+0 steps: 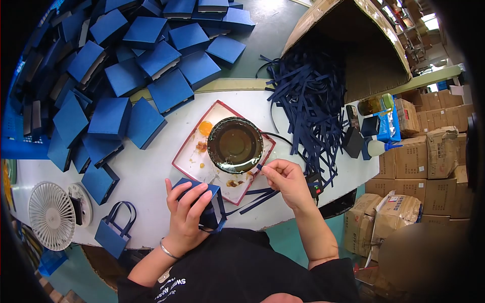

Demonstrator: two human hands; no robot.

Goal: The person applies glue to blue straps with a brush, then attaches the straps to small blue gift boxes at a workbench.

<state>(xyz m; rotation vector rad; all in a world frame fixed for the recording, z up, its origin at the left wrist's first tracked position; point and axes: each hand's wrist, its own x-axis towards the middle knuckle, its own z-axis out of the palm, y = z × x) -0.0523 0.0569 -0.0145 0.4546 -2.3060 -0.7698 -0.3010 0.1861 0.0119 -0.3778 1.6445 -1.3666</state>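
My left hand (188, 214) is wrapped round a small blue gift box (208, 218), its fingers spread over the top face and a dark blue ribbon along its right side. My right hand (287, 183) pinches the end of a dark blue ribbon (259, 167) between thumb and forefinger, right at the rim of a round dark pot (214, 164) of brown liquid. The pot stands on a red-edged white tray (186, 144) spotted with amber drips. Loose ribbon strips (252, 204) lie between my two hands.
Many blue boxes (108, 118) are heaped at the left and back. A tangle of navy ribbons (308, 96) spills from a cardboard carton (374, 65). At the left are a white fan (51, 215) and a blue box with ribbon handles (113, 236). Stacked cartons (411, 156) stand to the right.
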